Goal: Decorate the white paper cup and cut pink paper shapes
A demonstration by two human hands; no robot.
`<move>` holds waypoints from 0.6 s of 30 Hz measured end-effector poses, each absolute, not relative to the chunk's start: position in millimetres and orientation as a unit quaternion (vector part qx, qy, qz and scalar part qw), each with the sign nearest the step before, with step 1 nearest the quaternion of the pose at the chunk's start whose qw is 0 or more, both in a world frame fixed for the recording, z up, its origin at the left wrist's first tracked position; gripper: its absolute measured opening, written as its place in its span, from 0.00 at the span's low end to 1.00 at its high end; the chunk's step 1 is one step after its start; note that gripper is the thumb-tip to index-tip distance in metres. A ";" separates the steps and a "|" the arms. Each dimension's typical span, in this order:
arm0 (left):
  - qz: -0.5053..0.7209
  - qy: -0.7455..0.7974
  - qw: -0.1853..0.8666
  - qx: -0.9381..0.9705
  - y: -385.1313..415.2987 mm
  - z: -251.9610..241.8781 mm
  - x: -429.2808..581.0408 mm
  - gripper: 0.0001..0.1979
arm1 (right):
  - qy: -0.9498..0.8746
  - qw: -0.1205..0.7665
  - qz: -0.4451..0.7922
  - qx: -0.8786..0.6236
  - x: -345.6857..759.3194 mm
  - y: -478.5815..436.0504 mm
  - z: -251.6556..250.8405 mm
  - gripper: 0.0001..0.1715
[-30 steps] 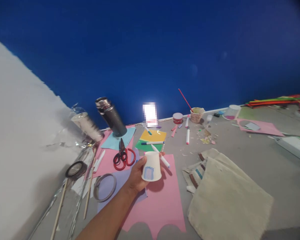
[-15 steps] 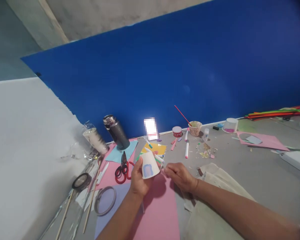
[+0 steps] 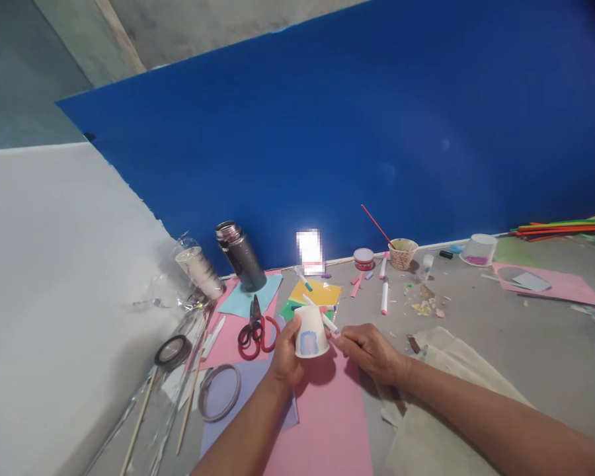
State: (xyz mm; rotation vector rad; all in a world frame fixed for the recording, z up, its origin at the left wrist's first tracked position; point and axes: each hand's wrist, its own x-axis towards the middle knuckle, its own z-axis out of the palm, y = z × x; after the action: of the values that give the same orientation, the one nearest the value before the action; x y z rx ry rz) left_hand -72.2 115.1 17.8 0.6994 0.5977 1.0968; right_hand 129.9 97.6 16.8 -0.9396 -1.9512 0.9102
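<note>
A white paper cup (image 3: 311, 325) is upside down in my left hand (image 3: 288, 357), narrow end up. Its side facing me carries an arched patch coloured light blue and purple. My left thumb presses the cup's left side, and the other fingers are mostly hidden behind it. Just right of the rim, my right hand (image 3: 371, 354) is closed with fingertips together; whatever they pinch, if anything, is too small to make out. Behind the cup, a white marker (image 3: 330, 323) shows close to the right fingertips. Pink paper (image 3: 322, 423) lies beneath both the cup and my left hand.
Scissors (image 3: 250, 334), a tape roll (image 3: 219, 393) and a dark flask (image 3: 242, 258) are on the left. Behind are a printed cup (image 3: 403, 254) with a red stick, a lidded jar (image 3: 363, 259) and markers (image 3: 385, 295). A beige cloth (image 3: 441, 403) lies under my right forearm.
My view has turned slightly left, so everything appears further right. The cup has gone from tilted to more upright in my left hand. My right hand stays closed beside it.
</note>
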 end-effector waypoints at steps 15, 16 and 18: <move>0.497 0.251 0.779 0.288 114.0 23.6 -69.7 0.28 | -0.514 0.508 0.504 -0.474 126.8 103.7 38.2 0.20; 0.500 0.247 0.778 0.287 114.5 25.4 -70.0 0.28 | -0.487 0.512 0.525 -0.475 126.4 107.6 43.5 0.19; 0.506 0.244 0.776 0.287 115.5 27.9 -69.6 0.27 | -0.438 0.528 0.559 -0.466 123.5 118.9 57.2 0.15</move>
State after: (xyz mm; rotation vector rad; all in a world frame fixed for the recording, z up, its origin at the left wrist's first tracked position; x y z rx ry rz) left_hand -69.6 115.5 27.9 0.6205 0.5274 1.0953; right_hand 123.5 118.9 57.2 -1.1146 -1.0468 1.3349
